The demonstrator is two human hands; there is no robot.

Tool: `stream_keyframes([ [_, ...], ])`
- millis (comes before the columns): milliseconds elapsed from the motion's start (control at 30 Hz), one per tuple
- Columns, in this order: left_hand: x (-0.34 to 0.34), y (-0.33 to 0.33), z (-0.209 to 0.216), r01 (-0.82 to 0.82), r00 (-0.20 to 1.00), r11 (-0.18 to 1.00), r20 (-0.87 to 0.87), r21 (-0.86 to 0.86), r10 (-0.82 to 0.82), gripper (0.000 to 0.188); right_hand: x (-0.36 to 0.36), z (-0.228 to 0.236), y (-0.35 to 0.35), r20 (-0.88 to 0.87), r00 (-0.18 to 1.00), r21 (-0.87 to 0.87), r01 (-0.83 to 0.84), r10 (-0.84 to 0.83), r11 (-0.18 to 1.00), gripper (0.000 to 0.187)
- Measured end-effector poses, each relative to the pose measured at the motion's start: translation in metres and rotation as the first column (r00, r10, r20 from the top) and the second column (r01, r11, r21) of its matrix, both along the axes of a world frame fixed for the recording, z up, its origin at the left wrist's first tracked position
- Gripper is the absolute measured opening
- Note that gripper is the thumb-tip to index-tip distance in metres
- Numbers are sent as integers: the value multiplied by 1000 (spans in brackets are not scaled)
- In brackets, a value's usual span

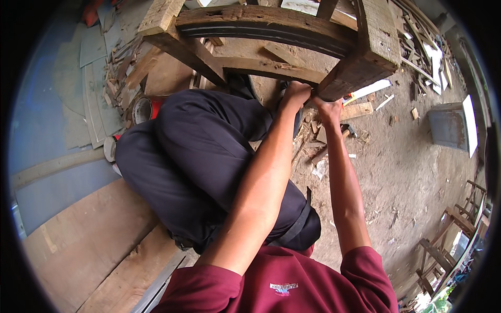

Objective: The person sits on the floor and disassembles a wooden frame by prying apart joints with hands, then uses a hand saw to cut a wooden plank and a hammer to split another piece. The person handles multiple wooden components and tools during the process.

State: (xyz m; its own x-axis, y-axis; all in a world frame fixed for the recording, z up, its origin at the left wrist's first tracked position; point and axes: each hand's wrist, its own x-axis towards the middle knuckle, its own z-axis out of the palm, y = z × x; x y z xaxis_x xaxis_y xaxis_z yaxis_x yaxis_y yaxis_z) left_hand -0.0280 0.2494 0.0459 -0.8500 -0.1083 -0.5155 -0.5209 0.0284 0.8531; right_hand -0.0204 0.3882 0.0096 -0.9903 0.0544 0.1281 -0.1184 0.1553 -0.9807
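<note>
A rough wooden frame with thick legs stands in front of me. Both my arms stretch forward to the lower end of its right leg. My left hand is closed like a fist beside the low crossbar; what it grips is hidden. Just right of it, my right hand curls at the leg's bottom end, its fingers mostly out of sight. A red and yellow piece shows right beside that hand; I cannot tell whether it is held. Below lies a hammer among wood scraps.
Offcuts are heaped at the left, near a red-rimmed round container. Boards lie along my left side. A grey box-like block stands at right, with more scrap wood behind it and wooden frames lower down.
</note>
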Motion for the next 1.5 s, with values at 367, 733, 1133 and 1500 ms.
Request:
stream_keyframes([
  [367,-11,-14,18,79,975,994,-201,-80,-94,17,-2,0,-7,2,998,22,-64,64,998,46],
  [733,-15,-21,54,-239,918,926,-379,-291,118,19,-8,-22,4,-32,999,90,-23,26,996,64],
  [1133,0,-24,22,307,951,893,80,-329,-297,26,-11,-33,11,-27,993,-78,113,-115,991,106],
  [1500,-4,-33,25,-92,989,880,-146,-466,26,25,0,-4,9,-103,987,-91,118,-127,989,100],
])
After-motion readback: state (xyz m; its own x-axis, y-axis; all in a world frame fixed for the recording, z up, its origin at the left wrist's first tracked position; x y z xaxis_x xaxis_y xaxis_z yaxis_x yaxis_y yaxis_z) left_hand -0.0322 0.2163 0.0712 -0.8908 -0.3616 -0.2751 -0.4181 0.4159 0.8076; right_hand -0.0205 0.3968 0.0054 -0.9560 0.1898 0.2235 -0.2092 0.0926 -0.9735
